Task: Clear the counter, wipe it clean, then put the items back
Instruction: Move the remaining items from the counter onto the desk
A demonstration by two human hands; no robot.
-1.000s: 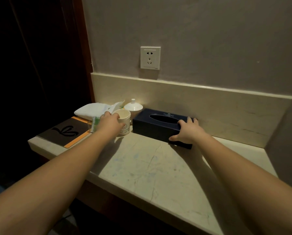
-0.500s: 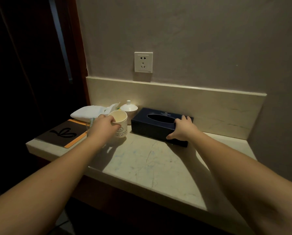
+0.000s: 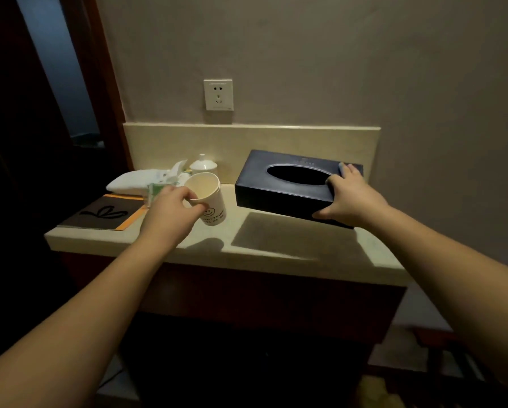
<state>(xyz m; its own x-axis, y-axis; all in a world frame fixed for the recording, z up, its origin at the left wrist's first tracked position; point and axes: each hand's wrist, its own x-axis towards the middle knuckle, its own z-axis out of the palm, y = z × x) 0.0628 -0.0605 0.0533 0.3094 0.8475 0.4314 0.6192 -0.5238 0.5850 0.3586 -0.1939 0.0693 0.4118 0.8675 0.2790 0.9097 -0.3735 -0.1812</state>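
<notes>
Already aloft over the counter, a cup tilts in the left hand, pinched at its rim, while the right hand grips the end of a dark tissue box. Both look light; the cup seems fragile, the box stiff. Behind wait a folder, towel, packets and lidded jar, obstructing nothing.

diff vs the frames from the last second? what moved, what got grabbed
Both held items came up off the counter. The right hand has lifted the dark tissue box, its shadow now detached below it. The left hand, pinching the rim of the paper cup, has raised and tilted it. Both grips were already on; nothing was let go. The folded towel, white lidded jar and notebook stayed put.
</notes>
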